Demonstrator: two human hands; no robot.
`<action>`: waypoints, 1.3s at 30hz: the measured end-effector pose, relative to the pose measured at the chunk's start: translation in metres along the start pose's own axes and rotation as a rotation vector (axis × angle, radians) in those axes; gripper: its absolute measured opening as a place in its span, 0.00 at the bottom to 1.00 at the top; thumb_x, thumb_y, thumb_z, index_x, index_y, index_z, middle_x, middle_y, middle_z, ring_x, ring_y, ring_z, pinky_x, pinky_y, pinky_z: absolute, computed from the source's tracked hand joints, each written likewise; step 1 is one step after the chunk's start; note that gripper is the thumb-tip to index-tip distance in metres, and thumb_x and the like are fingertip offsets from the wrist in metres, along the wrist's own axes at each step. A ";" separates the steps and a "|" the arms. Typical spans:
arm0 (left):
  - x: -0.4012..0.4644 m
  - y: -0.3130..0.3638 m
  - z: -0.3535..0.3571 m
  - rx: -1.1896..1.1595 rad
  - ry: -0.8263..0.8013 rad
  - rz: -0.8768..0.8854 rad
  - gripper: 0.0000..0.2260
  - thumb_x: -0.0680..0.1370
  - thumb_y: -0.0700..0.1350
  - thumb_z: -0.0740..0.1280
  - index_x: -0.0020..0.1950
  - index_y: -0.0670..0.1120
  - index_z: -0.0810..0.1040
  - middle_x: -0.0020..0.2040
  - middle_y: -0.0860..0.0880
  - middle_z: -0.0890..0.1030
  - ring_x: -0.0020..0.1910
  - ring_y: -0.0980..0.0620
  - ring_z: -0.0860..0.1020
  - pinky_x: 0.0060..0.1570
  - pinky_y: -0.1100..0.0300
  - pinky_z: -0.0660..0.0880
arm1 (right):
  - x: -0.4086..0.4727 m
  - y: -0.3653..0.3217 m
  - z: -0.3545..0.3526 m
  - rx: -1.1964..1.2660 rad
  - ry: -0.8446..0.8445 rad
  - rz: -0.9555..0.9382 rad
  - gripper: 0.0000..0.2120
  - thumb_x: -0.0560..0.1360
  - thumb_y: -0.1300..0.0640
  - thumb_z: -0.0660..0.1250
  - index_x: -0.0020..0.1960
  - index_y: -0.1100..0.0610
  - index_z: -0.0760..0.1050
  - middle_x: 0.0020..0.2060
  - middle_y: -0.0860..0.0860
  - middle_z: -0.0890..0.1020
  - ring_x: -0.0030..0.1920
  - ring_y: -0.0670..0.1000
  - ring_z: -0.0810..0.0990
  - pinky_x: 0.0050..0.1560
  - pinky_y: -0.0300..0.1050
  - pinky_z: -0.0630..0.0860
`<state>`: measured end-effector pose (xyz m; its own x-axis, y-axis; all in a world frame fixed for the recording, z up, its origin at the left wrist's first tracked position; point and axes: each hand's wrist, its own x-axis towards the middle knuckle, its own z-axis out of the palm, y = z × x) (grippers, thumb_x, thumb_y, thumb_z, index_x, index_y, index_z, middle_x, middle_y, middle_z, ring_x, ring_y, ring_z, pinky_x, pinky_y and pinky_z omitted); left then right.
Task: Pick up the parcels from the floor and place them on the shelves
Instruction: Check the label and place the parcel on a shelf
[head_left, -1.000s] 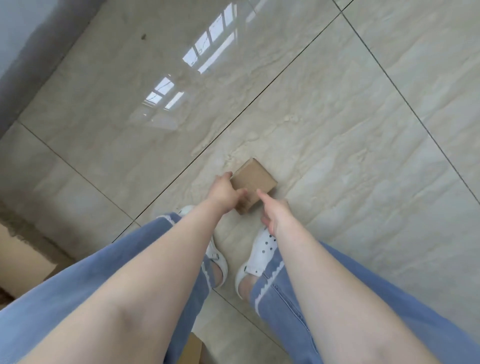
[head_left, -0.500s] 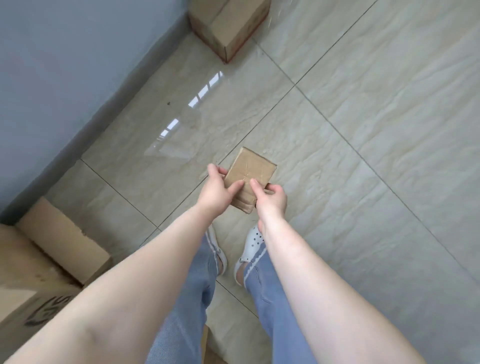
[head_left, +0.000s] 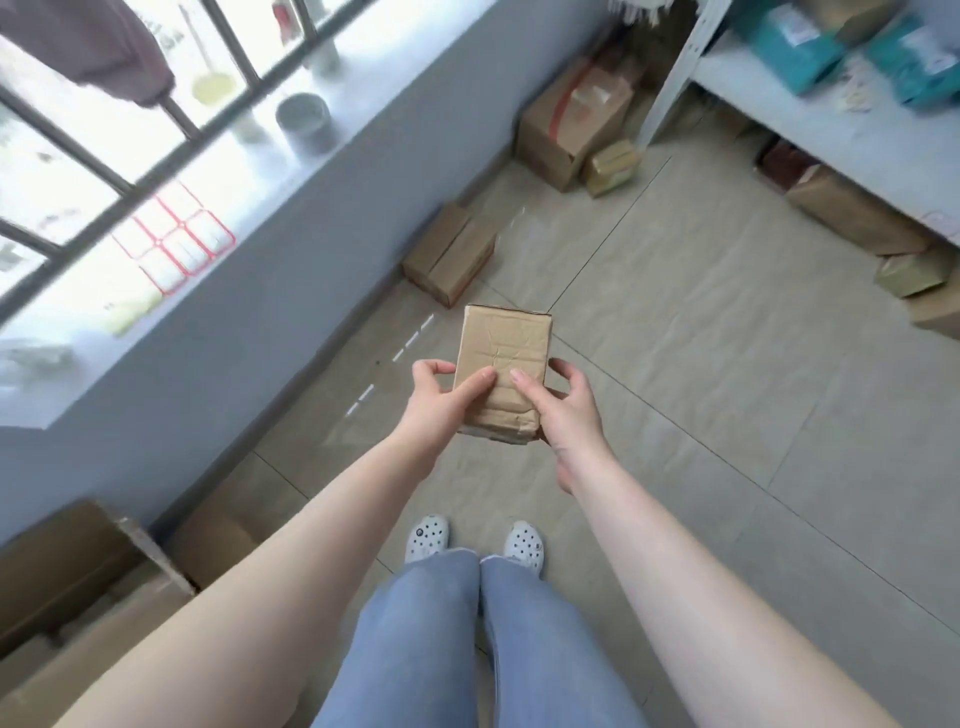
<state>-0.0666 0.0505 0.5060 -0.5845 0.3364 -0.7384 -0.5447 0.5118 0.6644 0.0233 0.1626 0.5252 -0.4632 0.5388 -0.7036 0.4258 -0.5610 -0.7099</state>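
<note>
Two hands are holding one small cardboard parcel up in the middle of the frame: left hand and right hand are pinching its near end. The shelf is sitting upper right. With only that end held, the parcel could be slipping and dropping.

Glossy beige tiled floor fills the centre. At ten o'clock a barred window pours daylight over a pale sill above a grey-blue wall. A white shelf unit stands at two o'clock.
</note>
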 end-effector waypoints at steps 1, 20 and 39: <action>-0.010 0.009 -0.003 0.003 0.003 0.013 0.31 0.68 0.61 0.73 0.64 0.49 0.67 0.60 0.45 0.80 0.57 0.47 0.80 0.56 0.53 0.75 | -0.012 -0.008 0.001 0.004 -0.013 -0.009 0.32 0.72 0.56 0.74 0.71 0.51 0.64 0.56 0.55 0.82 0.50 0.50 0.84 0.49 0.44 0.80; -0.100 0.092 -0.068 0.207 -0.468 0.508 0.62 0.58 0.58 0.81 0.80 0.63 0.43 0.80 0.52 0.56 0.77 0.53 0.62 0.74 0.49 0.66 | -0.132 -0.092 0.003 -0.127 -0.230 -0.017 0.20 0.72 0.35 0.65 0.56 0.47 0.82 0.54 0.51 0.86 0.50 0.50 0.83 0.46 0.46 0.78; -0.133 0.127 -0.061 0.108 -0.572 0.389 0.33 0.65 0.63 0.70 0.69 0.58 0.70 0.60 0.59 0.81 0.54 0.57 0.80 0.57 0.52 0.72 | -0.157 -0.107 0.007 -0.102 -0.210 -0.263 0.29 0.66 0.44 0.69 0.66 0.44 0.72 0.46 0.37 0.84 0.44 0.38 0.82 0.48 0.38 0.73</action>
<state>-0.0946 0.0225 0.6962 -0.3002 0.8592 -0.4142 -0.2803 0.3356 0.8993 0.0453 0.1334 0.7119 -0.7128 0.5091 -0.4825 0.3412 -0.3494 -0.8727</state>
